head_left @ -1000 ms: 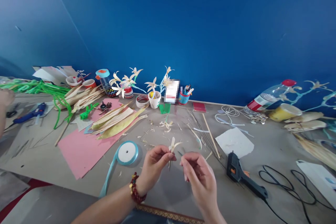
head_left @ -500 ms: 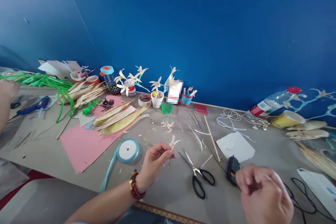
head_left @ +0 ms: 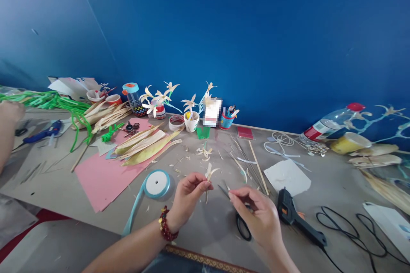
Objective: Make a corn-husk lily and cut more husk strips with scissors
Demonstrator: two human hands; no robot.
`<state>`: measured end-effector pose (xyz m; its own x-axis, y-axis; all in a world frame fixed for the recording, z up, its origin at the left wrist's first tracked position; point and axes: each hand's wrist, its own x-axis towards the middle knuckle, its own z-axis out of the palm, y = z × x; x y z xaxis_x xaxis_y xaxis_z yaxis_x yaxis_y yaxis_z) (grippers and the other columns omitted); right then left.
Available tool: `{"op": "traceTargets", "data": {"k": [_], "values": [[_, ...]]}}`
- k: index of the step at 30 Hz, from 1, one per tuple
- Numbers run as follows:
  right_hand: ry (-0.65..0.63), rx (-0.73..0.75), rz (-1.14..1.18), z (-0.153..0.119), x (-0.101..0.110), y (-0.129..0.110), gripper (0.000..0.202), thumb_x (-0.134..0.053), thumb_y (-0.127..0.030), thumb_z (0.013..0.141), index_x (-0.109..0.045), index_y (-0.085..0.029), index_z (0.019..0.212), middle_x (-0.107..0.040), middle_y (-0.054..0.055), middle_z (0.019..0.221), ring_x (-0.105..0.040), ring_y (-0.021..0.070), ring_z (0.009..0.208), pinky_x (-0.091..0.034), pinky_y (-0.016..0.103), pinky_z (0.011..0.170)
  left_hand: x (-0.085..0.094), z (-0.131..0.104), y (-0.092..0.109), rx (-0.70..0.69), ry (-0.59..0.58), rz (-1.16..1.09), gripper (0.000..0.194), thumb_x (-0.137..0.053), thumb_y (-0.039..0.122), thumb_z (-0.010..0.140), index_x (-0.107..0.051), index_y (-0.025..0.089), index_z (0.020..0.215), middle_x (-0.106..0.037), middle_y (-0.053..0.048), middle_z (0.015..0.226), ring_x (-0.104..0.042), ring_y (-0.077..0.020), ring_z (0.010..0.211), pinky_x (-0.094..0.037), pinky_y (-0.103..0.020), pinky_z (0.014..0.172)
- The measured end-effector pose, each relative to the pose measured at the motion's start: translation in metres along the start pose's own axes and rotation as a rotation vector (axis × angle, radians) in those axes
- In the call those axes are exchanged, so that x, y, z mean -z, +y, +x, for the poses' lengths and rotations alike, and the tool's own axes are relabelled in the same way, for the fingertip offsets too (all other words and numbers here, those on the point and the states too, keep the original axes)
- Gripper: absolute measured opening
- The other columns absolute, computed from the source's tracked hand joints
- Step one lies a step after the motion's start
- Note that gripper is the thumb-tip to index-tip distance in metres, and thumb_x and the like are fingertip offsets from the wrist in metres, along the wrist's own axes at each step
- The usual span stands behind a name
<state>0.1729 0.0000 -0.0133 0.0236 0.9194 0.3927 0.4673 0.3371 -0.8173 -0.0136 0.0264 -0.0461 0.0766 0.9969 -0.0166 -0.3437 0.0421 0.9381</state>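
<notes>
A small husk flower (head_left: pixel 209 173) is pinched between the thumb and fingertips of the left hand (head_left: pixel 193 193); only a few pale petals are spread above the grip, and a thin stem is seen hanging below it. By comparison with the fuller blossoms (head_left: pixel 190 102) stood upright in and behind the white paper cup (head_left: pixel 191 124), the held flower can be judged partly formed, with petals seemingly lacking. Another loose flower (head_left: pixel 204 152) is left lying among scraps on the counter (head_left: pixel 205 234), and uncut corn husks (head_left: pixel 145 147) are heaped over pink paper (head_left: pixel 96 179).

The held flower is raised above the counter, at the left fingertips and a short way left of the right hand (head_left: pixel 258 213), by which it is not touched. The right thumb and fingers are brought close together at the tips; whether anything is pinched there cannot be told. Scissors (head_left: pixel 244 228) are partly hidden beneath that hand, and a black glue gun (head_left: pixel 299 217) is laid to its right.
</notes>
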Motion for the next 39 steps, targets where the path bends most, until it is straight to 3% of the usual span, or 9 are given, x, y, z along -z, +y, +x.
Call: {"op": "traceTargets", "data": {"k": [9,16,19,22,24,28,31,34,39], "values": [[-0.259,-0.164,0.112,0.022,0.005,0.003,0.028,-0.049,-0.042,0.097,-0.053,-0.021,0.078,-0.049,-0.004,0.061,-0.047,0.0118,0.052,-0.037,0.022,0.049,0.000,0.001,0.002,0.000,0.012,-0.041,0.022,-0.076,0.035,0.079,-0.067,0.016,0.076,-0.070,-0.001,0.069,-0.061,-0.0121,0.067,-0.046,-0.022,0.067],[-0.193,0.001,-0.108,0.018,-0.005,0.032,0.044,-0.042,-0.041,0.100,-0.033,-0.023,0.061,-0.034,-0.006,0.052,-0.036,0.0119,0.047,-0.029,0.025,0.048,0.002,0.003,-0.004,0.008,0.040,-0.018,0.023,-0.075,0.037,0.081,-0.067,0.015,0.077,-0.071,-0.002,0.069,-0.061,-0.0124,0.067,-0.045,-0.022,0.064],[-0.191,0.177,-0.254,0.019,-0.006,0.036,0.040,-0.052,-0.034,0.096,-0.044,-0.022,0.059,-0.052,-0.001,0.061,-0.051,0.0145,0.056,-0.038,0.026,0.055,0.003,0.003,-0.005,0.013,0.052,0.021,0.023,-0.073,0.037,0.082,-0.067,0.015,0.078,-0.071,-0.002,0.070,-0.062,-0.0126,0.068,-0.045,-0.022,0.065],[-0.212,0.248,-0.284,0.021,-0.005,0.037,0.015,-0.050,-0.025,0.096,-0.064,-0.023,0.090,-0.069,0.008,0.099,-0.064,0.0179,0.073,-0.048,0.027,0.066,0.003,0.001,-0.004,0.002,0.062,0.069,0.023,-0.072,0.038,0.083,-0.067,0.015,0.079,-0.071,-0.002,0.071,-0.063,-0.0134,0.069,-0.046,-0.022,0.066],[-0.212,0.243,-0.308,0.020,-0.004,0.037,0.016,-0.049,-0.025,0.096,-0.065,-0.023,0.095,-0.072,0.006,0.089,-0.064,0.0170,0.065,-0.048,0.026,0.060,0.005,0.001,-0.003,-0.023,0.077,0.108,0.022,-0.070,0.037,0.084,-0.067,0.016,0.080,-0.072,-0.003,0.072,-0.063,-0.0141,0.070,-0.047,-0.023,0.067],[-0.180,0.268,-0.402,0.020,-0.002,0.038,0.037,-0.055,-0.032,0.095,-0.053,-0.023,0.059,-0.061,0.001,0.058,-0.058,0.0174,0.054,-0.044,0.027,0.054,0.008,0.001,-0.001,-0.087,0.096,0.189,0.020,-0.066,0.036,0.088,-0.068,0.016,0.083,-0.072,-0.004,0.077,-0.064,-0.0157,0.075,-0.049,-0.024,0.072],[-0.147,0.280,-0.319,0.021,-0.003,0.040,0.036,-0.053,-0.028,0.096,-0.051,-0.022,0.060,-0.072,0.009,0.090,-0.067,0.0225,0.081,-0.051,0.032,0.071,0.007,0.001,-0.002,-0.084,0.089,0.233,0.020,-0.066,0.035,0.088,-0.068,0.016,0.082,-0.072,-0.004,0.077,-0.064,-0.0157,0.075,-0.048,-0.024,0.071],[-0.192,0.183,-0.201,0.019,-0.007,0.044,0.017,-0.050,-0.024,0.096,-0.060,-0.023,0.082,-0.070,0.011,0.114,-0.068,0.0175,0.072,-0.054,0.030,0.069,0.005,0.000,-0.002,-0.054,0.073,0.228,0.021,-0.066,0.036,0.088,-0.068,0.016,0.081,-0.071,-0.004,0.075,-0.062,-0.0150,0.072,-0.047,-0.023,0.068],[-0.247,0.136,-0.216,0.016,-0.002,0.044,0.018,-0.046,-0.026,0.099,-0.063,-0.025,0.095,-0.071,0.001,0.076,-0.066,0.0179,0.065,-0.049,0.027,0.062,0.004,-0.002,-0.003,-0.035,0.064,0.165,0.021,-0.067,0.036,0.087,-0.067,0.016,0.080,-0.071,-0.003,0.074,-0.061,-0.0140,0.071,-0.047,-0.023,0.066]]}}
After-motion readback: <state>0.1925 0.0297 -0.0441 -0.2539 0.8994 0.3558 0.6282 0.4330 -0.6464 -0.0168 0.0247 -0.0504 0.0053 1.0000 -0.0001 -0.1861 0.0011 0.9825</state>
